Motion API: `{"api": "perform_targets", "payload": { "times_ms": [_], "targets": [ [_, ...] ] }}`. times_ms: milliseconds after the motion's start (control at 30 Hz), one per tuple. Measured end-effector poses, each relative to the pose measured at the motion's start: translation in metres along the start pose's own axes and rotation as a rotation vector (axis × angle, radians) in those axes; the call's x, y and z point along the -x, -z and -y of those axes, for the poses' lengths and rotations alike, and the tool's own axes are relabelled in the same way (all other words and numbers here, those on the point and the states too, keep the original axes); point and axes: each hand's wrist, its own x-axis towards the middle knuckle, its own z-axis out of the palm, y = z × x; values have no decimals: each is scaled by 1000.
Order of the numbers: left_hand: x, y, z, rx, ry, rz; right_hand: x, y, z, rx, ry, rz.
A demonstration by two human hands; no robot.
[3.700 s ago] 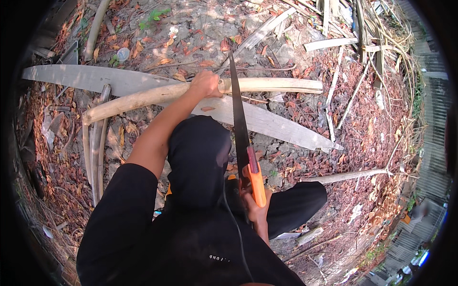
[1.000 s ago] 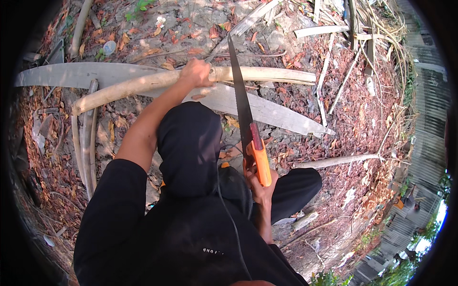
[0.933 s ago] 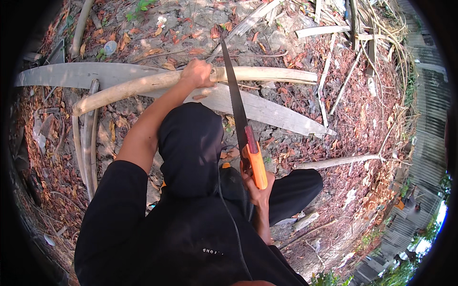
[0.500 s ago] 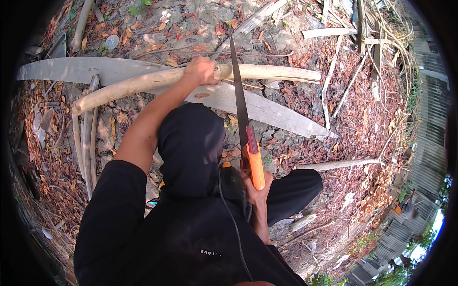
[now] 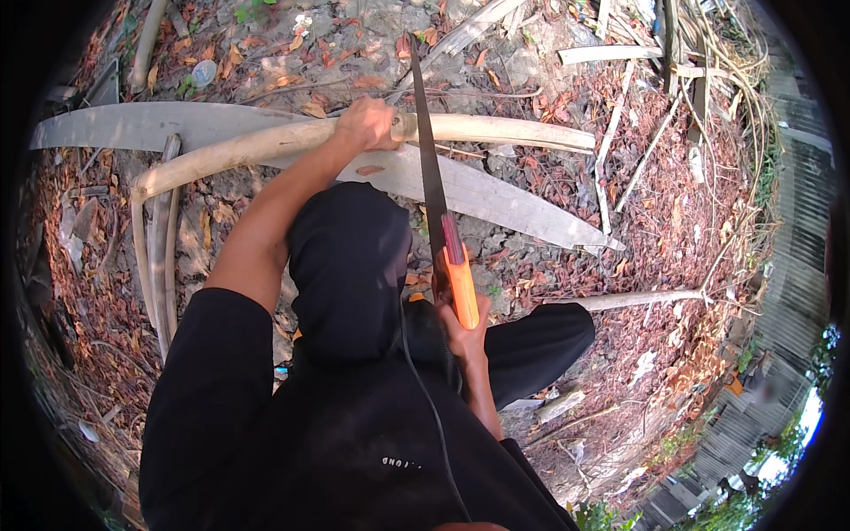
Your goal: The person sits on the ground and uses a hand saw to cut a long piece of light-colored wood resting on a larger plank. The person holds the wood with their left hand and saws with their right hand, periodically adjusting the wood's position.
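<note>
My left hand [image 5: 365,124] is closed around a pale, peeled wooden pole [image 5: 257,146] that runs from left to right in front of me. In my right hand [image 5: 464,333] is the orange handle of a hand saw [image 5: 430,150], its long dark blade pointing away from me. The blade crosses the pole just right of my left hand; whether its teeth are in the wood I cannot make out. Beneath the pole lies a long grey plank [image 5: 496,199], and my bent left knee, in black cloth, is close behind it.
Thin poles [image 5: 161,239] stand under the pole's left end. A branch [image 5: 637,300] lies on the leaf-strewn ground at right. Sticks and strips of wood [image 5: 611,55] are piled at the far right, beside a corrugated metal sheet [image 5: 792,230].
My right hand and the saw have moved a little forward and left, the blade sliding across the pole. My left hand keeps its hold, shifting only slightly in view.
</note>
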Motion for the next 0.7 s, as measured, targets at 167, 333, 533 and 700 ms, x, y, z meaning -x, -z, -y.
{"api": "perform_targets", "payload": {
  "times_ms": [167, 333, 533, 700],
  "targets": [
    [2, 2, 0, 23, -39, -5, 7, 19, 7, -398, -181, 39],
    [0, 8, -10, 11, 2, 159, -66, -3, 14, -192, -81, 26],
    [1, 9, -5, -2, -59, 54, 45, 2, 8, -164, -63, -38],
    [-11, 18, -6, 19, 67, 214, -76, -27, 9, 247, 226, -87]
  ]
}}
